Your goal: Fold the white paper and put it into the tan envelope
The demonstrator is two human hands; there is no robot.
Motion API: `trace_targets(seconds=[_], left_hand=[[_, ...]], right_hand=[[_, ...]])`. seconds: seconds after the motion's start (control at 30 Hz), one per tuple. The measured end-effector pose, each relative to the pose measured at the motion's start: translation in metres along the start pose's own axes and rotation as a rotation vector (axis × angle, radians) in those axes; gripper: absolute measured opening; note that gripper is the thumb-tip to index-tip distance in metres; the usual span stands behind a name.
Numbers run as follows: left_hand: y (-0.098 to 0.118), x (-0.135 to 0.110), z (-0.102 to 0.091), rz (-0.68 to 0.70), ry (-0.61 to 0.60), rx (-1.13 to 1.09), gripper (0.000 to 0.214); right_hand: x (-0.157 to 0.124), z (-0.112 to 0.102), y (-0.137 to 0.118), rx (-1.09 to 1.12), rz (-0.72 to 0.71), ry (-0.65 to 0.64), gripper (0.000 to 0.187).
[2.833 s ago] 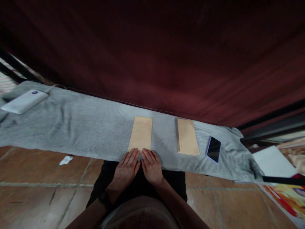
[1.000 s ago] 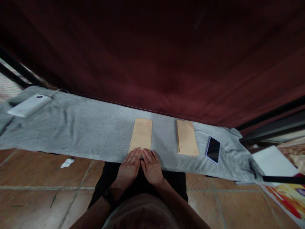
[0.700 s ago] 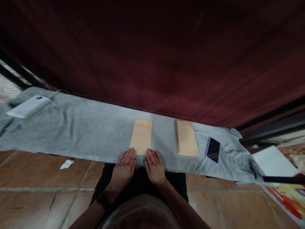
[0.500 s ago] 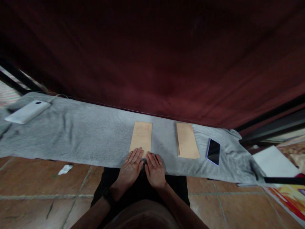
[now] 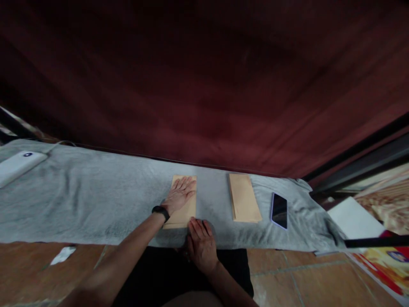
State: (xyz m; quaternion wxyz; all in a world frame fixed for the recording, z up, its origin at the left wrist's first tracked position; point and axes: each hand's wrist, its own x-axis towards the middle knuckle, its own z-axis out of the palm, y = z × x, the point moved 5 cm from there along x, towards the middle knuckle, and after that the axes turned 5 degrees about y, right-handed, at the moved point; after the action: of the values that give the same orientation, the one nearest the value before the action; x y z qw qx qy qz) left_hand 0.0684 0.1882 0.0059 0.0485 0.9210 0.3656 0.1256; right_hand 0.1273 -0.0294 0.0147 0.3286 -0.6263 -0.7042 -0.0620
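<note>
A tan paper envelope [image 5: 188,210] lies flat on the grey cloth in front of me, its long side pointing away. My left hand [image 5: 179,195], with a black band on the wrist, rests on its upper part with the fingers spread. My right hand [image 5: 202,244] lies at the near right corner of the envelope, fingers stretched forward and a fingertip by the edge; its thumb side is partly in shadow. To the right is a stack of similar envelopes [image 5: 245,198], slightly fanned, which neither hand touches.
A grey cloth [image 5: 111,192] covers the long narrow surface. A phone [image 5: 280,210] lies right of the stack, and a white device [image 5: 21,165] with a cable sits far left. Dark red fabric [image 5: 204,106] hangs behind. A scrap of white paper [image 5: 63,255] is on the tiled floor.
My left hand has slid forward from the envelope's near end to its upper part. My right hand stays near the near right corner. The view has shifted a little.
</note>
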Motion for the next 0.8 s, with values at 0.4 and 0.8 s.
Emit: trace_targets(seconds=[0.4,0.8], left_hand=[[0.012,-0.011,0.009,0.051,-0.03,-0.096,0.057],[0.032,-0.112,-0.014,0.201,-0.038,-0.149,0.058]], right_hand=[[-0.004,0.003,0.003,-0.01,-0.004,0.006,0.046],[-0.005,0.007,0.005,-0.025,-0.001,-0.015,0.045]])
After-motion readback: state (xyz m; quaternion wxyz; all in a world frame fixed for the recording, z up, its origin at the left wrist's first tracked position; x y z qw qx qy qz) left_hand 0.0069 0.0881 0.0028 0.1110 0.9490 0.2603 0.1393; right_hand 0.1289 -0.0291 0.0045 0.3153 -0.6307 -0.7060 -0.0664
